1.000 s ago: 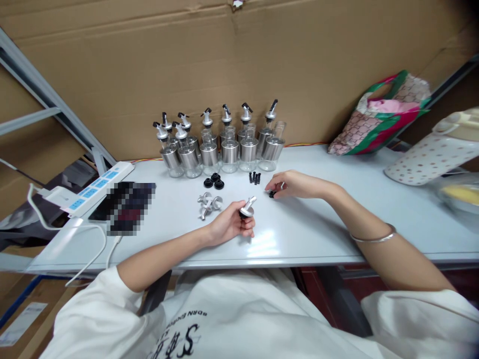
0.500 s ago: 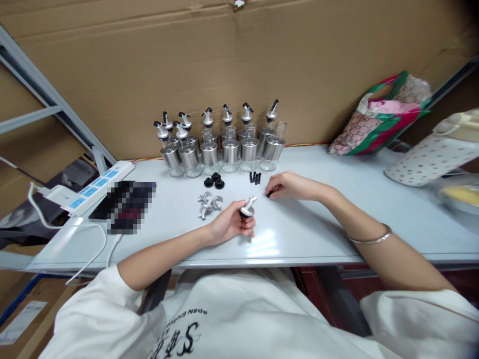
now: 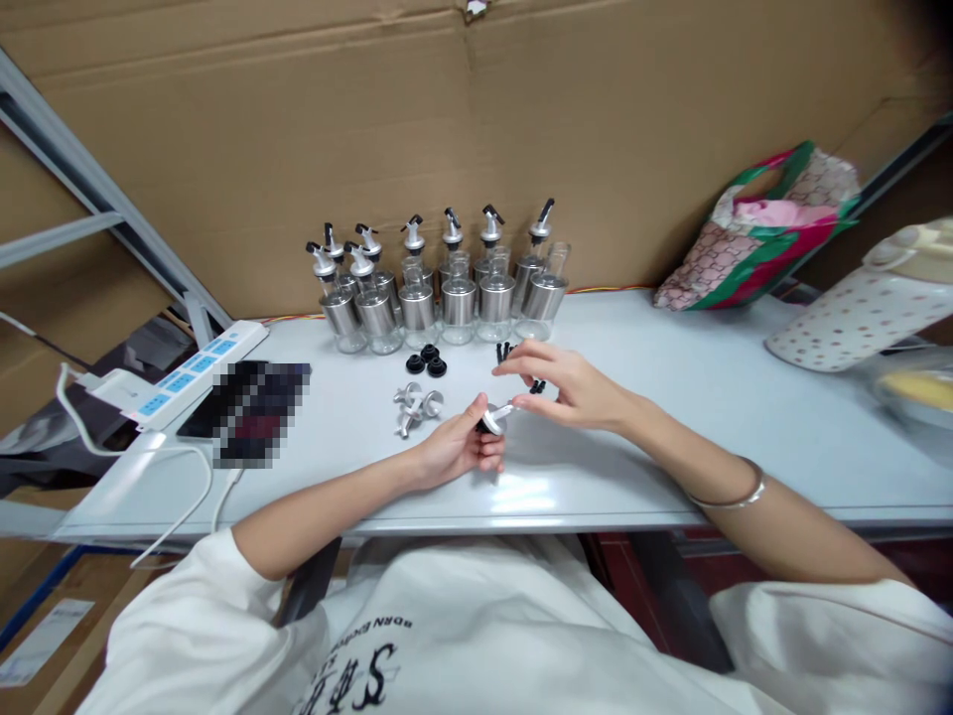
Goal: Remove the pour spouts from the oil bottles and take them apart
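Note:
My left hand [image 3: 463, 443] is closed around a silver pourer spout [image 3: 494, 418] with a black stopper base, its nozzle pointing right. My right hand [image 3: 570, 387] hovers beside it, fingers spread and thumb at the nozzle's tip; whether they touch is unclear. Small black pieces [image 3: 538, 385] show below its fingers. Behind that hand lie slim black caps [image 3: 503, 351], partly hidden by it. Loose silver spouts [image 3: 414, 408] and three black stoppers [image 3: 427, 361] rest to the left.
Several glass bottles with steel bands [image 3: 458, 302] stand along the cardboard wall, some topped with pourers. A power strip [image 3: 195, 372] and a blurred-out dark object [image 3: 253, 407] are at left. A patterned bag [image 3: 751, 233] and a dotted flask [image 3: 856, 298] stand at right.
My right hand has moved left from the small black piece on the table to the spout, and its fingers have spread. The spout in my left hand has tipped slightly to the right.

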{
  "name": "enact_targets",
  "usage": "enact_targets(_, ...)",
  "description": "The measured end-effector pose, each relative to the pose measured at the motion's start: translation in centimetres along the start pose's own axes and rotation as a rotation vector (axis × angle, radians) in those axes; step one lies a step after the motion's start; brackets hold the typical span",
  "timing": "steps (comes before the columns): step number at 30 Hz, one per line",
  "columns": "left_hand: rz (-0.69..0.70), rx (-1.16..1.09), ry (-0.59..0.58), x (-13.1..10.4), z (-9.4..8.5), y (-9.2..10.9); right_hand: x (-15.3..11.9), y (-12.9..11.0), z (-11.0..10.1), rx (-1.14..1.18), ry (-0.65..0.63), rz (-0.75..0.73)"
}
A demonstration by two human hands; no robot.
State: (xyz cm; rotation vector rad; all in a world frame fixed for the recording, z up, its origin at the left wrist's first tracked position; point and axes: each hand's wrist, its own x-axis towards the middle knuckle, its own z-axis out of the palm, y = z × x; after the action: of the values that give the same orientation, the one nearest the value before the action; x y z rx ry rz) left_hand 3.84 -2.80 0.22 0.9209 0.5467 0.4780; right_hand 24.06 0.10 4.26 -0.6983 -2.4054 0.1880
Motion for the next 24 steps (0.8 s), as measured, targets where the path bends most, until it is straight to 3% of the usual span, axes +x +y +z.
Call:
enact_targets(6,0.091,0.024,-0.024,-0.4,0.3,-0.1,-0.7,0.0,1.2,-0.24,0.095,-0.242)
enact_targets(13,0.03,0.052,0.064,-0.8,0.8,0.5,-1.0,0.2,1.5,-0.555,0.106,-0.453)
enact_targets(20,-0.18,-0.098,0.039,-1.0,0.4,1.1,-1.0,0.5,1.8,-0.564,0.043,-0.434)
enact_targets(24,-0.231,-0.124,0.111,-1.1,0.5,1.2,-0.6,0.2,1.5,-0.543,0.06,-0.466)
